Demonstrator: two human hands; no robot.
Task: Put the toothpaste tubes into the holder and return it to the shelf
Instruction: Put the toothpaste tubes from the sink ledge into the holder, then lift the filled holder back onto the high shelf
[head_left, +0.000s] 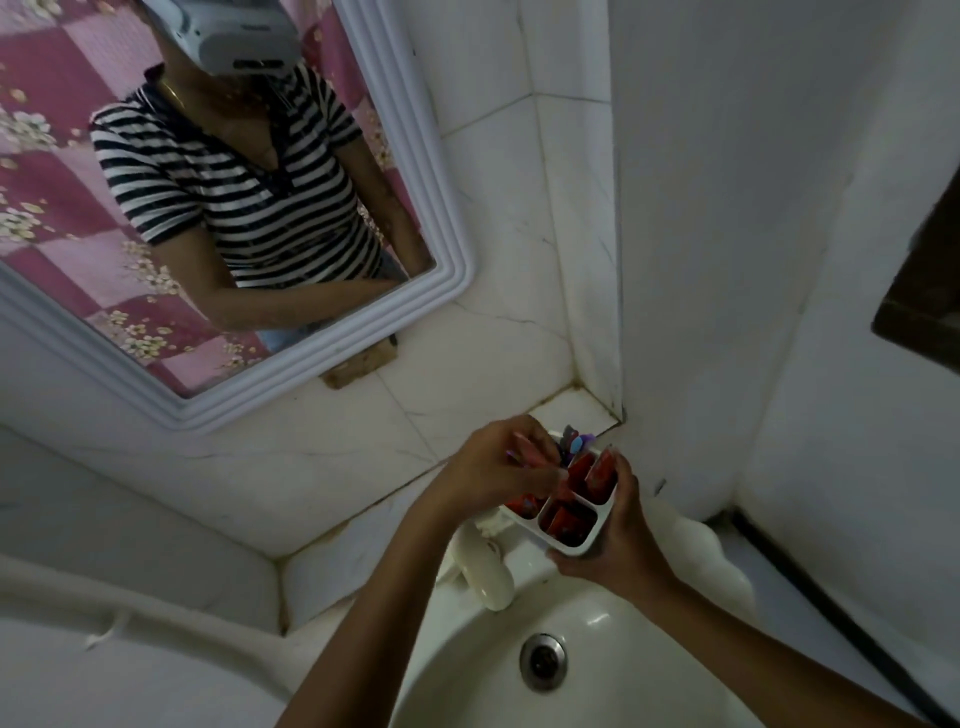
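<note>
While the holder (569, 519) is kept above the back rim of the sink (597, 639), the right hand (608, 540) cups it from below and from the side away from the mirror (447, 291), fingers wrapped around its white wall. Red toothpaste tubes (597, 475) stand in its compartments, tilted, with toothbrush heads (571, 441) showing at the far end. On the mirror side of the holder, the left hand (498, 470) has its fingers pinched on the top of one red tube (535, 460); whether that tube is fully seated cannot be told. Just below the holder, a white tap (483, 571) points toward the sink, whose drain (543, 662) lies nearer the camera. Beyond the holder, touching nothing, a small tiled corner shelf (576, 410) sits where the walls meet.
</note>
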